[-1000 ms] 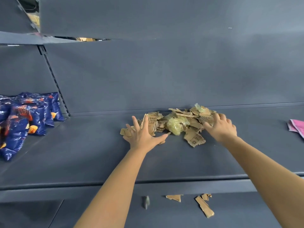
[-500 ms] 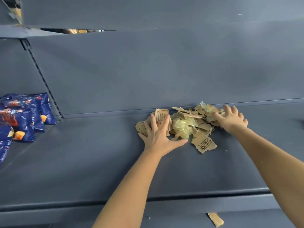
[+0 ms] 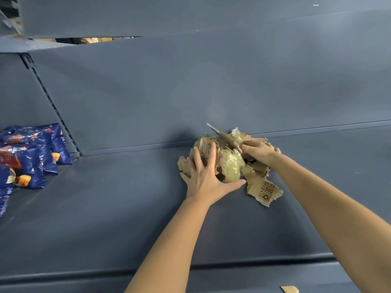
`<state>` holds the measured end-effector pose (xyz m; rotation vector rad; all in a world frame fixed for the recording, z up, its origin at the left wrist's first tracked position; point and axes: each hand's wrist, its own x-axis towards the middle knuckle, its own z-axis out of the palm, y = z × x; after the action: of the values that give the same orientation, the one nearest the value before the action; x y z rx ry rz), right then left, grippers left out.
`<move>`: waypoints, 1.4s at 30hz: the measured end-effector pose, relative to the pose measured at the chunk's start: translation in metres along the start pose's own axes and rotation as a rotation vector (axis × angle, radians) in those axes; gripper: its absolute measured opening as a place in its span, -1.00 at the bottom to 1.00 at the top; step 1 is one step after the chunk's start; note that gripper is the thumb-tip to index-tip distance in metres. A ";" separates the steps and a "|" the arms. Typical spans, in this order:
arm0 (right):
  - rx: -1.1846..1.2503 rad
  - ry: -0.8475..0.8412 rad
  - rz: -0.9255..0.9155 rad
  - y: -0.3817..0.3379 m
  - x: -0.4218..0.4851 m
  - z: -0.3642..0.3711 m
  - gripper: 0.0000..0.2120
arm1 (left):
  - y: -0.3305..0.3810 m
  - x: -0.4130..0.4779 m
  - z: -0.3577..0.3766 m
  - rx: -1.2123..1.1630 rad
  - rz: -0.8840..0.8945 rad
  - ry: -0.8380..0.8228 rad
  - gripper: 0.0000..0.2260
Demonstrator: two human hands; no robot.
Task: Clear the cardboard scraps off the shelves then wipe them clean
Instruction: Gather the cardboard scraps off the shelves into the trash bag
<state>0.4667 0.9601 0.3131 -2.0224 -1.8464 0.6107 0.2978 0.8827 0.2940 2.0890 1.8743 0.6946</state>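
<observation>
**Grey shelf, one heap of scraps between two hands**

Grey metal fills the view: a deep shelf (image 3: 105, 208) runs the full width, with a plain back panel (image 3: 211, 92) rising behind it. The scraps (image 3: 254, 168) lie in one heap at the back of the shelf, against the foot of the panel and right of centre.

The left hand (image 3: 205, 176) presses flat against the heap's left side, fingers straight and spread wide, thumb stretched along the near edge. The right hand (image 3: 260, 151) lies over the heap's right side with its fingers bent down into the cardboard. Whether they pinch a piece, I cannot tell.

The step in hand looks like gathering the heap for a lift. To do it well, both palms should close in low along the shelf, so that small bits are scooped up rather than ridden over. The squeeze should be firm before anything rises, since loose torn card will slip out of a soft grip. A yellowish plastic wad (image 3: 231, 166) sits in the middle and may spring apart when let go.

Blue snack bags (image 3: 27, 157) lie well apart to the left, past the slotted upright (image 3: 53, 106), and are no hindrance. A printed scrap (image 3: 264, 191) juts from the near right of the heap, outside both hands, and is likely to be left behind. One more stray piece (image 3: 289, 289) shows below the shelf's front edge and will need its own pass. Wiping has not begun.
</observation>
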 end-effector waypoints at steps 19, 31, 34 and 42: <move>0.310 -0.104 -0.174 0.011 -0.048 -0.004 -0.81 | -0.001 0.000 0.001 0.104 0.105 0.041 -0.30; 0.819 -0.008 0.050 0.014 -0.048 -0.026 -0.24 | -0.004 0.002 0.002 0.088 0.126 0.006 -0.32; 0.710 -0.082 -0.081 -0.009 -0.052 0.002 -0.35 | -0.004 0.003 0.002 0.078 0.099 -0.008 -0.21; 0.636 -0.025 -0.077 -0.031 -0.071 0.027 -0.47 | 0.000 0.009 0.002 0.085 0.098 0.045 -0.19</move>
<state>0.4213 0.8914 0.3125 -1.5186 -1.4741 1.0445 0.2998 0.8915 0.2938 2.2489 1.8660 0.7012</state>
